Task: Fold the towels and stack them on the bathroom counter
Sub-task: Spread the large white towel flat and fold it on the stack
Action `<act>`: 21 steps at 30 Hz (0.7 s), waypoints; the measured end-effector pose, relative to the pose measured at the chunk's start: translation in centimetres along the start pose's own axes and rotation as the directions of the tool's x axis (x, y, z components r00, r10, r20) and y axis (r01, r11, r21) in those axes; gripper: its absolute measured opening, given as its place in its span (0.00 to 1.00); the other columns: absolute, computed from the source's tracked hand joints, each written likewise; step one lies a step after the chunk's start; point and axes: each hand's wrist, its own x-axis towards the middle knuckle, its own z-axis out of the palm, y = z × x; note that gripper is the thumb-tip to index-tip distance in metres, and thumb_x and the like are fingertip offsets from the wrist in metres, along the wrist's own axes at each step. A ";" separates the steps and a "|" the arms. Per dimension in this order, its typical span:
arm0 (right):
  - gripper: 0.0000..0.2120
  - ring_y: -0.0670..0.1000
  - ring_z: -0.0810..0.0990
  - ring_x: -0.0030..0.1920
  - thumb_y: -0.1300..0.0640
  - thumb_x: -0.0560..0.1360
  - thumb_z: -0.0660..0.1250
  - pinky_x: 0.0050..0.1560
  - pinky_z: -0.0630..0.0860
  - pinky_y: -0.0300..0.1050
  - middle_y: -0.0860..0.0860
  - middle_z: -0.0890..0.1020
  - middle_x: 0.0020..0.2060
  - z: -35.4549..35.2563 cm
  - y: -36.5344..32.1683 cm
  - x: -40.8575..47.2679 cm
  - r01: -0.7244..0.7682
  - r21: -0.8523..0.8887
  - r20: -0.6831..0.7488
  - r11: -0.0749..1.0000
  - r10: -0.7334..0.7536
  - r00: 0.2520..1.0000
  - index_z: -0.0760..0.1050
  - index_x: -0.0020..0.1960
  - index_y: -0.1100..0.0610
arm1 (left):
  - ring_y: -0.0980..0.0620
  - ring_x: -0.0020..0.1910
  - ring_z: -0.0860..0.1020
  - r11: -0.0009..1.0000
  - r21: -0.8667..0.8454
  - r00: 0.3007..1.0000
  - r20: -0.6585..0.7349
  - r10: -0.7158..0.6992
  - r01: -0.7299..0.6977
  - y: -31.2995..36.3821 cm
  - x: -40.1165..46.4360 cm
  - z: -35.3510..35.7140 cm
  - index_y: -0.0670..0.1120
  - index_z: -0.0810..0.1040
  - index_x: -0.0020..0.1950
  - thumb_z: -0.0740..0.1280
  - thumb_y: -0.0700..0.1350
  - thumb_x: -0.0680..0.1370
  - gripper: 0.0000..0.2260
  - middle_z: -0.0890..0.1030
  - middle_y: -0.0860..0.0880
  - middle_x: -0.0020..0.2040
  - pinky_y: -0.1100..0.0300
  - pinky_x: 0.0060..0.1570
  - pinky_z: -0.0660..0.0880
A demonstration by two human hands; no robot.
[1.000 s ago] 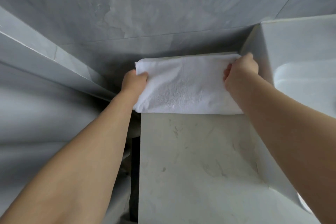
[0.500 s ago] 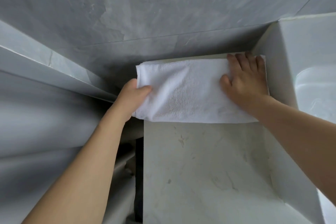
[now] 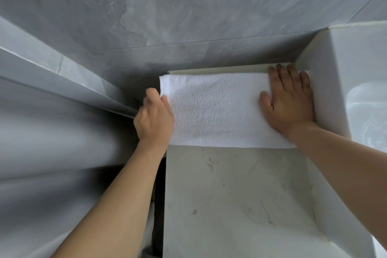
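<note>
Since half a second ago, little has shifted: the right hand (image 3: 288, 101) still lies flat with straight fingers on the right end of the folded white towel (image 3: 215, 109), pressing it down, while the left hand (image 3: 155, 117) has slid slightly along the towel's left edge. That left hand curls its fingers round the left edge, thumb on top, pinching the cloth. The towel lies at the far end of the pale marble counter (image 3: 230, 205), its long side running left to right, close to the grey tiled wall (image 3: 188, 6). Its right end sits against the raised white sink surround (image 3: 330, 81), beside which the right hand rests.
</note>
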 end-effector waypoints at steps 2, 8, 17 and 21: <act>0.34 0.60 0.56 0.76 0.45 0.75 0.48 0.77 0.46 0.57 0.59 0.62 0.75 0.2 -0.1 0.1 -0.003 -0.007 -0.005 1.000 0.003 1.000 0.57 0.77 0.61 | 0.36 0.52 0.76 0.991 0.054 0.985 -0.116 0.131 -0.126 2.6 -0.8 -0.2 0.40 0.72 0.60 0.62 0.44 0.81 0.11 0.77 0.38 0.55 0.44 0.48 0.70; 0.35 0.60 0.56 0.76 0.44 0.75 0.48 0.77 0.46 0.57 0.59 0.61 0.76 0.1 0.1 0.1 0.003 0.001 -0.019 1.000 -0.003 1.000 0.57 0.77 0.61 | 0.43 0.81 0.53 0.819 -0.059 0.785 0.252 0.566 -0.571 11.1 -3.4 3.3 0.47 0.57 0.81 0.52 0.57 0.83 0.28 0.57 0.47 0.82 0.40 0.77 0.45; 0.35 0.60 0.56 0.77 0.43 0.75 0.47 0.77 0.46 0.57 0.59 0.62 0.76 0.4 0.2 0.4 0.010 0.014 -0.041 1.000 -0.010 0.999 0.59 0.77 0.60 | 0.50 0.81 0.39 0.881 0.122 0.869 0.273 0.412 -0.456 1.2 0.4 4.2 0.52 0.41 0.83 0.36 0.64 0.82 0.31 0.44 0.50 0.83 0.44 0.78 0.38; 0.35 0.60 0.56 0.76 0.43 0.75 0.48 0.76 0.47 0.58 0.59 0.63 0.75 0.6 0.2 0.5 0.007 0.025 -0.059 1.000 -0.005 0.998 0.60 0.76 0.60 | 0.51 0.81 0.37 0.904 0.061 0.878 0.277 0.391 -0.423 0.3 0.7 4.1 0.51 0.40 0.83 0.38 0.64 0.83 0.31 0.42 0.50 0.83 0.41 0.78 0.39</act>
